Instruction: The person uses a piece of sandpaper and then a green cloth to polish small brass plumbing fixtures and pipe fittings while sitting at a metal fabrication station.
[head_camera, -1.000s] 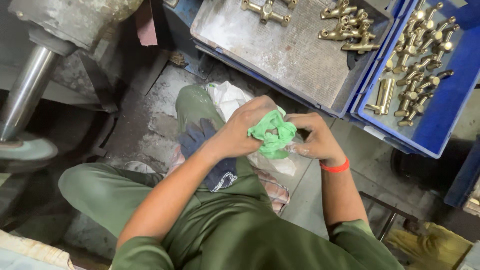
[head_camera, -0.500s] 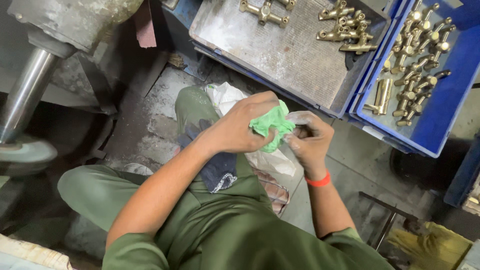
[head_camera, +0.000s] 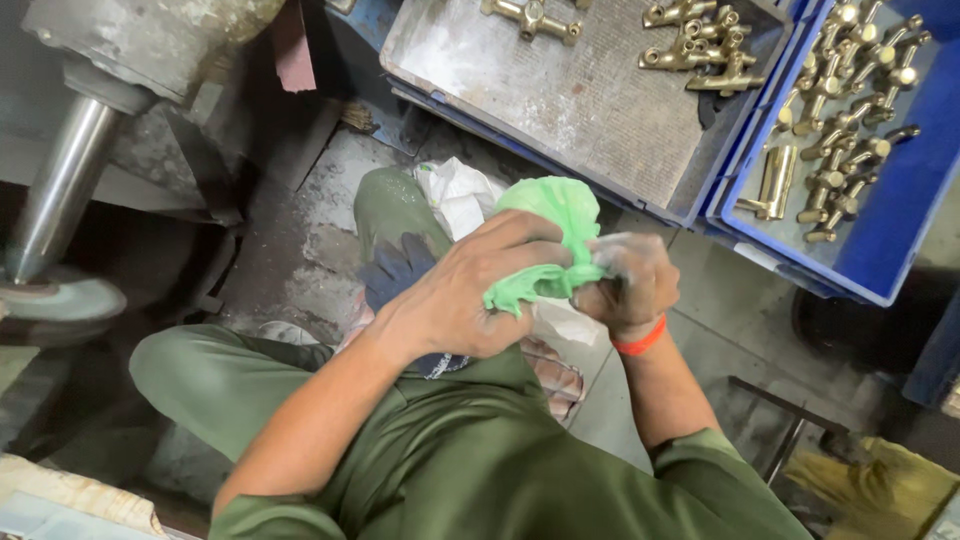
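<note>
Grimy workshop floor (head_camera: 310, 230) lay below a seated person. Ahead sat a grey metal tray (head_camera: 600, 110) and a blue crate (head_camera: 890, 240) of brass fittings (head_camera: 840, 110). Both hands, left hand (head_camera: 465, 295) and right hand (head_camera: 630, 285), were closed tight around a green cloth (head_camera: 555, 225) above the lap.

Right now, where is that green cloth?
The green cloth is in the middle of the head view, gripped between the left hand and the right hand, above the person's lap, just below the grey metal tray.
</note>
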